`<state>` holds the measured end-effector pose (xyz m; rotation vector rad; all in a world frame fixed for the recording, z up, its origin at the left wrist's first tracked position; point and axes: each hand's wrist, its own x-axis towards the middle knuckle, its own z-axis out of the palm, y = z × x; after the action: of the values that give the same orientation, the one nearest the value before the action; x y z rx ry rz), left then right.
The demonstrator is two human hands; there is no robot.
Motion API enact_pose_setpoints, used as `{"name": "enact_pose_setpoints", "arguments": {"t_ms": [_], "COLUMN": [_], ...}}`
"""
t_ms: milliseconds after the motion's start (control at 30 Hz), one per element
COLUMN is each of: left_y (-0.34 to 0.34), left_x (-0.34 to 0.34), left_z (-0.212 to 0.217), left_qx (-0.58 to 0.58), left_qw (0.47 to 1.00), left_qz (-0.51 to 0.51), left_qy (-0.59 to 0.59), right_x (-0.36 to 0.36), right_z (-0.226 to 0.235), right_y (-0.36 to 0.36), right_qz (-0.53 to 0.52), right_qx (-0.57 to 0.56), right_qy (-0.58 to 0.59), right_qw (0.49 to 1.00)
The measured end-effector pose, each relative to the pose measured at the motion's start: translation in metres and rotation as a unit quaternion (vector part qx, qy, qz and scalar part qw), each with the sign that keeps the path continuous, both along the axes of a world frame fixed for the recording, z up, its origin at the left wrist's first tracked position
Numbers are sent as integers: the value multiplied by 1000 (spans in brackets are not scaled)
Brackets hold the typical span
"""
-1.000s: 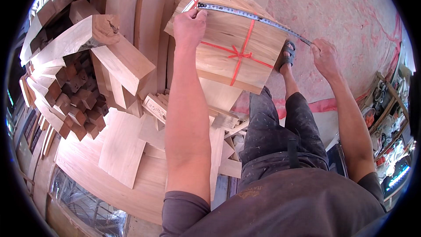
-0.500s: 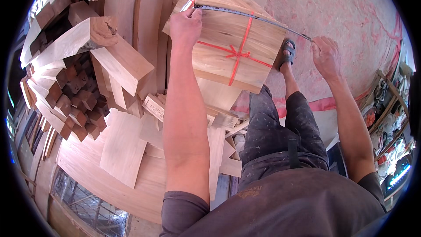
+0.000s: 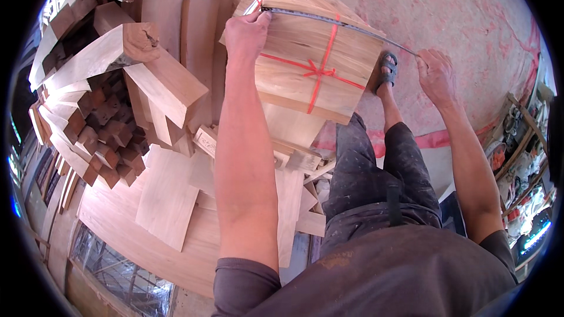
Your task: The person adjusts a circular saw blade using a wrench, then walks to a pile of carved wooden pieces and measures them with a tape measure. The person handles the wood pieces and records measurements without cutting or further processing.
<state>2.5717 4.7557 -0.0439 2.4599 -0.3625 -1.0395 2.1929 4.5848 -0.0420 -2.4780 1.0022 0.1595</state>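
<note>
A tape measure (image 3: 329, 20) is stretched across the top of a bundle of wooden boards (image 3: 294, 82), which is tied with red string (image 3: 320, 73). My left hand (image 3: 247, 34) is closed on the tape's end at the bundle's far left edge, with the thumb against it. Past the bundle's right edge, my right hand (image 3: 437, 76) is closed round the other part of the tape; the case, if it is there, is hidden inside the fist. Between the two hands the tape runs straight and slopes down to the right.
Thick timber offcuts (image 3: 167, 88) and a stack of square-ended sticks (image 3: 111, 141) are piled at the left. Pale panels (image 3: 167, 199) lie nearer me. My sandalled foot (image 3: 386, 70) stands beside the bundle on a reddish floor (image 3: 470, 23). Clutter (image 3: 523, 147) lines the right side.
My left hand has shifted very slightly left and down on the bundle. The right hand and the stretched tape look almost the same.
</note>
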Motion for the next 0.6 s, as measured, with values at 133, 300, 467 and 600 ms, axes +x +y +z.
{"name": "enact_pose_setpoints", "arguments": {"t_ms": [133,300,467,600], "left_y": [2,8,16,19], "left_x": [2,1,-5,-15], "left_z": [0,-4,-13,-22], "left_qx": [0,-22,-75,-133], "left_qw": [1000,999,994,985], "left_qz": [6,14,63,108], "left_qy": [12,29,49,18], "right_x": [3,1,16,29], "right_z": [3,2,5,4], "right_y": [0,-1,1,8], "right_qz": [-3,-18,-69,-87], "right_qx": [7,20,66,81], "right_qy": [9,-4,5,5], "right_qw": [1000,1000,995,993]}}
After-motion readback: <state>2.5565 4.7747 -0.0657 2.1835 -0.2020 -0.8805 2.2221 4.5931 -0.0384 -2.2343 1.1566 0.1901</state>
